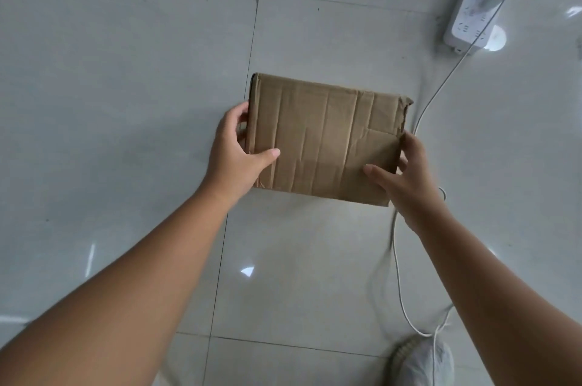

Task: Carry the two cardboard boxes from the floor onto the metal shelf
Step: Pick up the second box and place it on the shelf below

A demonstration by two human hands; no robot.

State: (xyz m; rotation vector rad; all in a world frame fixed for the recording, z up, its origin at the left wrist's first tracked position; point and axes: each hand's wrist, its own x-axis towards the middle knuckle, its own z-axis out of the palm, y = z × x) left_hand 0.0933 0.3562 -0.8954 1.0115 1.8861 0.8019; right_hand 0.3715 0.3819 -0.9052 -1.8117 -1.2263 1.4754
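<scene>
Cardboard fills the middle of the head view: a single flat, creased cardboard box [324, 140], brown, with its far right corner torn and ragged. Both of the person's bare arms reach forward and down to it over a floor [126, 86] of pale grey glossy tiles. Whether the box rests on the tiles or is just raised above them cannot be told from this angle.

The left hand [234, 152] is clasped on the box's left edge, thumb laid flat across the top face and the other fingers curled round the side and out of sight below. The right hand [406, 177] holds the right edge near the closer corner in the same way, thumb pressed on the top face, fingers wrapped round the side. Only this one box is in view.

A white power strip [475, 7] lies on the tiles at the upper right, well apart from the box. Its thin white cable [397, 259] runs down past the box's right side, passes behind the right wrist and continues toward the bottom edge. There a pale shoe [422, 360] shows, just beside the cable.
</scene>
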